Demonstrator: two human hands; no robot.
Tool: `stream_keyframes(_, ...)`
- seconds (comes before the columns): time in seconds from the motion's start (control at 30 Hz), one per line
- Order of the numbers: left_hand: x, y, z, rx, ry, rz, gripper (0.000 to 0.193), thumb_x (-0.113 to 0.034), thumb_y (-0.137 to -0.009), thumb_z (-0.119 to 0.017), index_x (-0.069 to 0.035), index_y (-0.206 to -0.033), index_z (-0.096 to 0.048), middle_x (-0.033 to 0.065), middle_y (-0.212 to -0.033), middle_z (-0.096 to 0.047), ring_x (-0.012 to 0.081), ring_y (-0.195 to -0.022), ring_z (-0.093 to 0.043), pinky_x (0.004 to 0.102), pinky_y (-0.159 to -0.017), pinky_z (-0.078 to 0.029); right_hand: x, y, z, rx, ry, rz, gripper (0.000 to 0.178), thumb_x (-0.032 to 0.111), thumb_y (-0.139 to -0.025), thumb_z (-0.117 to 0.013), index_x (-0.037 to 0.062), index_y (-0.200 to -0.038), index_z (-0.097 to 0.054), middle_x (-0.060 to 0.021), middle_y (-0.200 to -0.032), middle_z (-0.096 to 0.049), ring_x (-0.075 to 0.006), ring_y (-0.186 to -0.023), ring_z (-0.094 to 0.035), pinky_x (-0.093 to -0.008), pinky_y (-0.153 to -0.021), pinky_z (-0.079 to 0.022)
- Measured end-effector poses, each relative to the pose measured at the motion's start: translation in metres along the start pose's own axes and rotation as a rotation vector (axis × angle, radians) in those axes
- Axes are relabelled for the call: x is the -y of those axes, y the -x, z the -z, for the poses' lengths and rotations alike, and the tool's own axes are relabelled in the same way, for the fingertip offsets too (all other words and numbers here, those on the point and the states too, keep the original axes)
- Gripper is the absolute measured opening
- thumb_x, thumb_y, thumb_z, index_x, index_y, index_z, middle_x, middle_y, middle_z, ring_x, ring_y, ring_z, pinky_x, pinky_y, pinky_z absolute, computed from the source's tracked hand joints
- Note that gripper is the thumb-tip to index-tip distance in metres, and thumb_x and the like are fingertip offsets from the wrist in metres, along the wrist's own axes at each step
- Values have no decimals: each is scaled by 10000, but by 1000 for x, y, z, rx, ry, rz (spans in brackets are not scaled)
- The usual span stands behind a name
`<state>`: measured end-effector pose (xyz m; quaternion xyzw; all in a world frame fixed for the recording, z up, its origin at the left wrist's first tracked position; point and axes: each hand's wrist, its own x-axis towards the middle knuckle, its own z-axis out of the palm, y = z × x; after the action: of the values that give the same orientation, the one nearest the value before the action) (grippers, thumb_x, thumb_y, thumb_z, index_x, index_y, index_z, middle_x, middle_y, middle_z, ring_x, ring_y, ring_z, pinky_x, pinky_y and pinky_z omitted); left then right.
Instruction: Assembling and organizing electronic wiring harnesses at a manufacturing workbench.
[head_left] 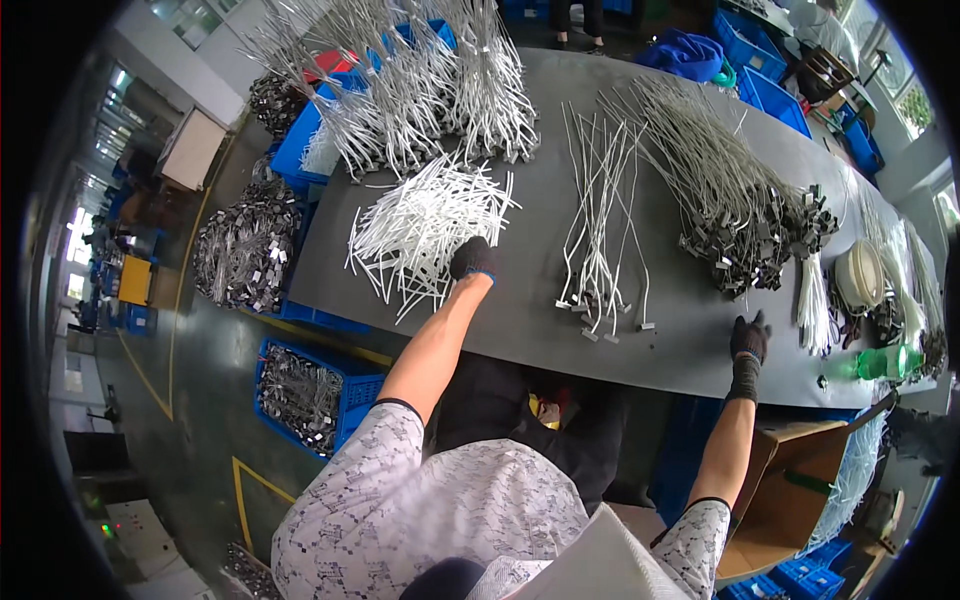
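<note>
My left hand, in a dark knitted glove, is at the right edge of a loose pile of short white plastic tubes. Its fingers are curled together, and I cannot make out what is between them. Further right, my right hand, in a similar glove, is over the grey tabletop with its fingers apart and nothing in them. Just beyond it lies a big heap of thin cables with dark and metallic connector ends. Between my hands a smaller group of light cables is spread, connector ends towards me.
Tall cable bundles stand at the far left. Blue crates of connectors are beside the table. At the right are white ties, a tape roll, a green bottle and a cardboard box.
</note>
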<state>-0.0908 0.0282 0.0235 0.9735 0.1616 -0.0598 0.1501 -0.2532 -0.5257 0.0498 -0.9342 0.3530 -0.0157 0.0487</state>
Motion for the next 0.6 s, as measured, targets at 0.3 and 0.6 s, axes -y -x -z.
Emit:
stream_keyframes(0.3,31,16,-17,433,977,307,186,-266,-836,-697,-81,-846,-707,101,-830,-723,205,-739,-714,342,-563,-540,-23,74,-30,343,-960,-101,240,250,-901,-588,22,-942,-651,-184,-844,-643,-376,-799,-623,-460,-721,-508)
stream_keyframes(0.6,28,91,-6,841,1920,577,70,-69,-980,-587,-58,-938,-643,28,-819,-671,106,-613,-632,250,-522,-539,-171,402,-94,589,0,38,184,132,-907,-542,59,-1051,-630,-224,-979,-685,-413,-959,-657,-458,-788,-529)
